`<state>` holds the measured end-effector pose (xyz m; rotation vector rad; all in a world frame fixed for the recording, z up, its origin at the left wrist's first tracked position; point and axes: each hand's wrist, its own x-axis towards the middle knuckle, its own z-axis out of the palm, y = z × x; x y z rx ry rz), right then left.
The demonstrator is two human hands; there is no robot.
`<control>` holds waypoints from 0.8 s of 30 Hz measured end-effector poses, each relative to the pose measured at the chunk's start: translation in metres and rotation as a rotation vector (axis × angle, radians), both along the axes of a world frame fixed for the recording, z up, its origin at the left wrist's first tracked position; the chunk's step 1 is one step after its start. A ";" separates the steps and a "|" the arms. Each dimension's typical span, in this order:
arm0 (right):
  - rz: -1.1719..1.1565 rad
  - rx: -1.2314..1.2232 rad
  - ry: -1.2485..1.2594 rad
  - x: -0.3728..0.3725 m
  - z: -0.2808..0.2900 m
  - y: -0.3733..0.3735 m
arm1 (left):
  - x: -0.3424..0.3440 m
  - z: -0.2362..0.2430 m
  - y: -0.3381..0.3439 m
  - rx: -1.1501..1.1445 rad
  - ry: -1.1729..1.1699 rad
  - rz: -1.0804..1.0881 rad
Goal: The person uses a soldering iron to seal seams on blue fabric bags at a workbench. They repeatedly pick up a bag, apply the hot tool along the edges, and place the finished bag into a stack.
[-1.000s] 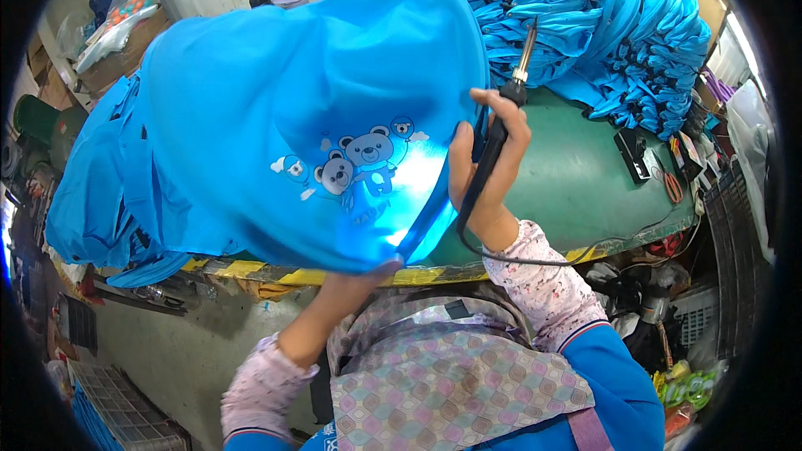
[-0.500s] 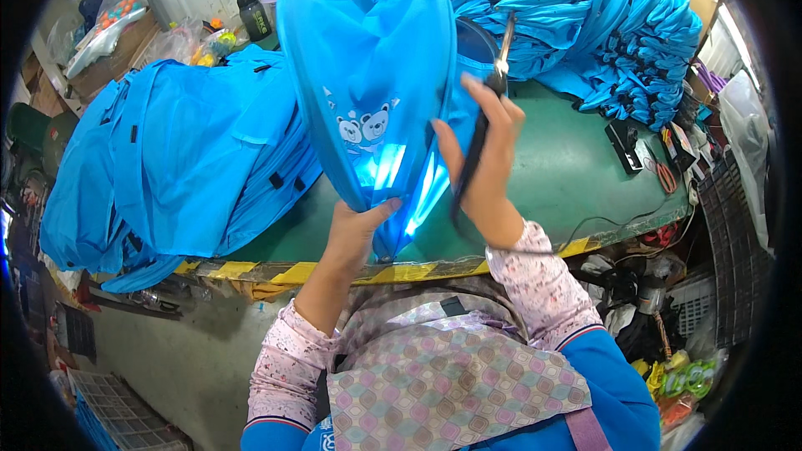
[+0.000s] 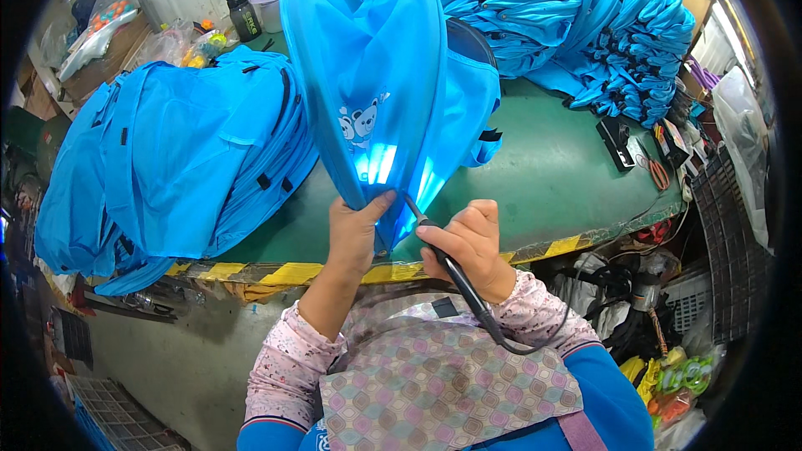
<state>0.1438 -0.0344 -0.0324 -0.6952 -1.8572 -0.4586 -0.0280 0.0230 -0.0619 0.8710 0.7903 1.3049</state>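
A blue folded fabric hoop piece with a bear print [image 3: 368, 67] stands over the green table [image 3: 585, 192], lit brightly near its lower end. My left hand [image 3: 355, 234] grips that lower end, thumb on top. My right hand [image 3: 468, 246] is closed around a soldering iron [image 3: 451, 267] with a black handle and trailing cord. The iron's metal tip is at the fabric just beside my left thumb; whether it touches cannot be told.
Blue fabric pieces lie piled at the left [image 3: 167, 159] and back right [image 3: 585, 25]. Bottles [image 3: 244, 21] stand at the back. A black box [image 3: 616, 140] and orange-handled scissors [image 3: 658, 174] lie at the right. Yellow-striped tape [image 3: 276, 274] lines the table's front edge.
The blue piece has turned and narrowed into a folded shape. The iron, earlier pointing upward, has swung down to the fabric beside my left thumb as my right hand lowered.
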 end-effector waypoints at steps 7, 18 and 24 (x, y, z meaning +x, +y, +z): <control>-0.009 0.003 -0.021 -0.002 -0.003 0.010 | 0.004 -0.002 -0.004 -0.007 0.028 0.035; -0.024 0.074 0.098 0.006 0.005 0.020 | 0.002 -0.026 -0.019 0.436 0.449 0.350; 0.121 -0.036 -0.010 0.004 0.019 0.005 | 0.006 -0.030 -0.011 0.218 0.086 0.133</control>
